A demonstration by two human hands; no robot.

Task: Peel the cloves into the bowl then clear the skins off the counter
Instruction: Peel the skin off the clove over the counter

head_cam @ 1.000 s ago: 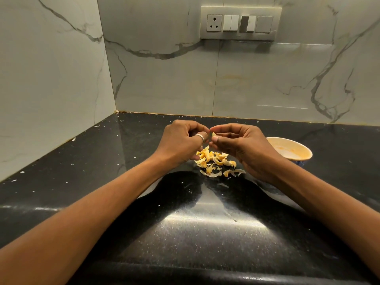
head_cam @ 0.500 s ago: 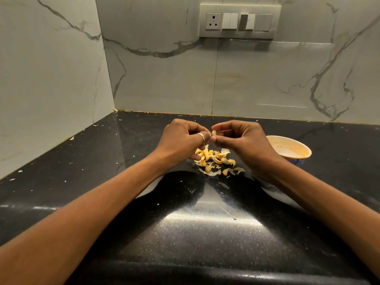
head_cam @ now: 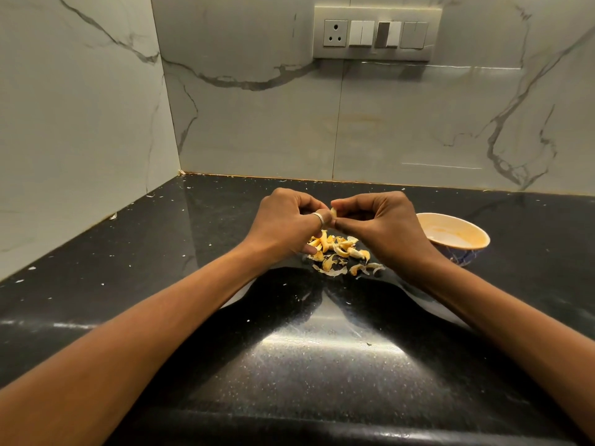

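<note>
My left hand [head_cam: 283, 225] and my right hand [head_cam: 383, 226] meet fingertip to fingertip above the black counter [head_cam: 225, 333]. Between them they pinch a small pale garlic clove [head_cam: 334, 212], mostly hidden by the fingers. There is a ring on my left hand. Directly below the hands lies a loose pile of yellowish garlic skins [head_cam: 338, 254]. A cream bowl [head_cam: 457, 235] with a dark patterned outside stands just right of my right hand; what lies inside it I cannot make out.
Marble-look walls close the counter at the back and left, meeting in a corner. A socket and switch panel [head_cam: 376, 33] is mounted on the back wall. Small white flecks of skin are scattered over the counter.
Both hands have stayed over the pile, their fingertips shifting slightly around the clove. The pile and the bowl have not moved.
</note>
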